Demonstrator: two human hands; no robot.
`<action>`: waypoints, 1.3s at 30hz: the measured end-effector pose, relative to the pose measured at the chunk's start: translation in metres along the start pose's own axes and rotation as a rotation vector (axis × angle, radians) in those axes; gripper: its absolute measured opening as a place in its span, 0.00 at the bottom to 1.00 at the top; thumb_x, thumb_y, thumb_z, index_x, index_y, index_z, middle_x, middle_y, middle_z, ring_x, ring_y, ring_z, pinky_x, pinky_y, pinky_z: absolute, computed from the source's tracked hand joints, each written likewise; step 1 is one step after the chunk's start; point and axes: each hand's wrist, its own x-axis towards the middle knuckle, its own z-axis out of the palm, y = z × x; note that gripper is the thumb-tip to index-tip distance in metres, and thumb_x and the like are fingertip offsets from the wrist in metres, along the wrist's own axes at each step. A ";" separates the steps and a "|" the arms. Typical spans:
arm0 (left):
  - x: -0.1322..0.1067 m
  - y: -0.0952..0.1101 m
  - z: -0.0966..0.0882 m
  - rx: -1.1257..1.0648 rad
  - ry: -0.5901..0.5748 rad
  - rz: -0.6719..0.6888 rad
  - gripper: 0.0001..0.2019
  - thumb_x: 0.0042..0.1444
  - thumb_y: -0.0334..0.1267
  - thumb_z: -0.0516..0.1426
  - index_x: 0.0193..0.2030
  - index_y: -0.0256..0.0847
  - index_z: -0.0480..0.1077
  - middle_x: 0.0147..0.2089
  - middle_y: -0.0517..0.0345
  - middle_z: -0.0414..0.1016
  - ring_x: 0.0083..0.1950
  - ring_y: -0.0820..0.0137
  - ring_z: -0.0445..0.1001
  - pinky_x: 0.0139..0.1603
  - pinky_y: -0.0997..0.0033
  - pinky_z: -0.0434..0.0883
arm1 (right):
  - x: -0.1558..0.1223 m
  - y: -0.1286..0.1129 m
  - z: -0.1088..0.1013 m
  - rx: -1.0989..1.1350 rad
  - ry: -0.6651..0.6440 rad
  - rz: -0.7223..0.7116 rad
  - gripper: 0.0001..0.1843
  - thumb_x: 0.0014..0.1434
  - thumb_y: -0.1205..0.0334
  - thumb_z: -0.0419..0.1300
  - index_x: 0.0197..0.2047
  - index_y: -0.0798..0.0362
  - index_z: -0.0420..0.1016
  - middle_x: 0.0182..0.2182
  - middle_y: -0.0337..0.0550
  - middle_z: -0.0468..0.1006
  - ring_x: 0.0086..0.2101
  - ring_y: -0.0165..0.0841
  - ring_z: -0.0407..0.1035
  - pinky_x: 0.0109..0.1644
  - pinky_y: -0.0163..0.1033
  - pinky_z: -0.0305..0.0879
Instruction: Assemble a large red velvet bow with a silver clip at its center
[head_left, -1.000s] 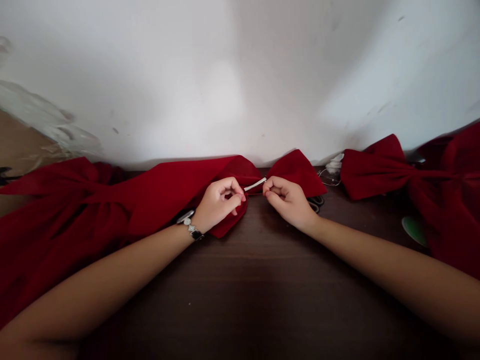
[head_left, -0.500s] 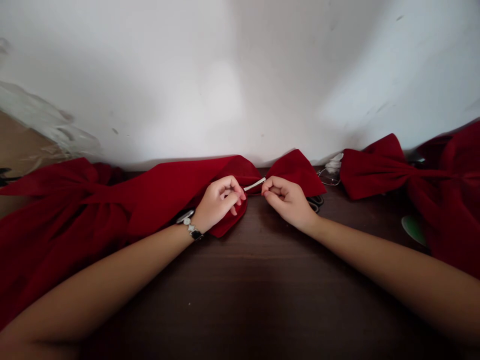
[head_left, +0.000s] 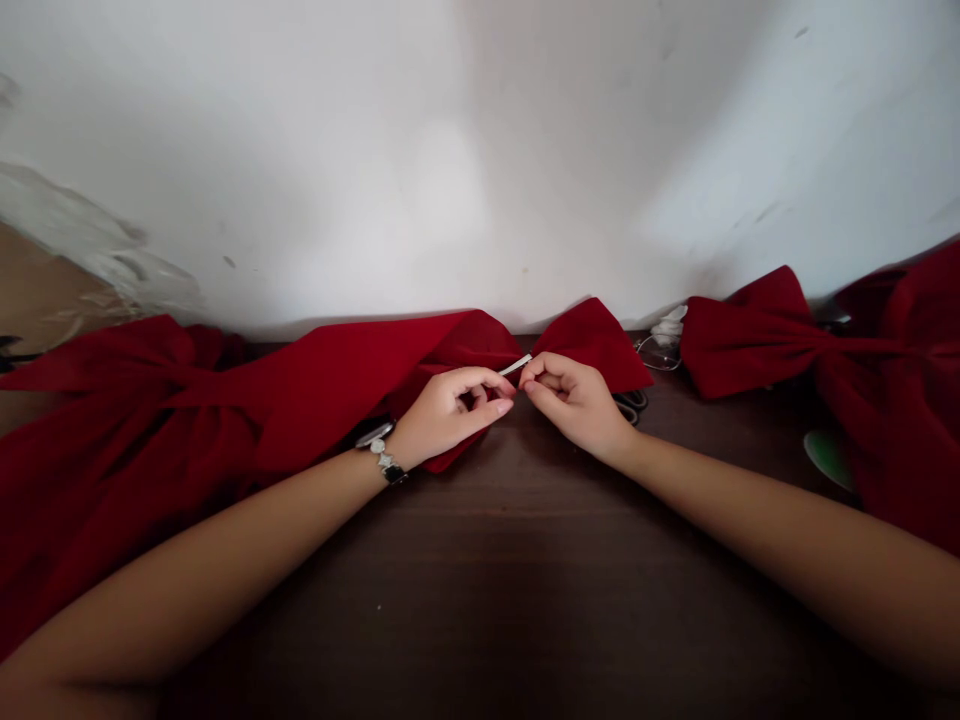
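At mid-table, my left hand has its thumb and forefinger drawn together in a pinch. Its fingertips almost meet those of my right hand, which is closed with bent fingers. Whatever lies in either pinch is too small to make out. Just behind the fingertips, a narrow pale strip slants across the middle of a red fabric bow; my left fingers cover its near end. Red cloth spreads behind and under my left hand, which wears a bracelet and a watch at the wrist.
A large red bow is on the left, more red bows on the right. A white bundle with thin wire, a dark loop and a green round item lie right of my hands. A white wall backs the dark table.
My left hand has shifted slightly right, its curled fingers straightening into a pinch beside the right fingertips. It now covers part of the pale strip. My right hand has barely moved.
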 end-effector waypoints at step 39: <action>0.001 -0.003 0.001 -0.034 0.113 0.075 0.01 0.52 0.32 0.54 0.31 0.38 0.65 0.33 0.59 0.66 0.31 0.75 0.64 0.34 0.74 0.64 | 0.003 0.001 -0.005 0.047 0.161 0.002 0.05 0.58 0.63 0.54 0.30 0.53 0.65 0.21 0.33 0.62 0.21 0.25 0.53 0.25 0.33 0.48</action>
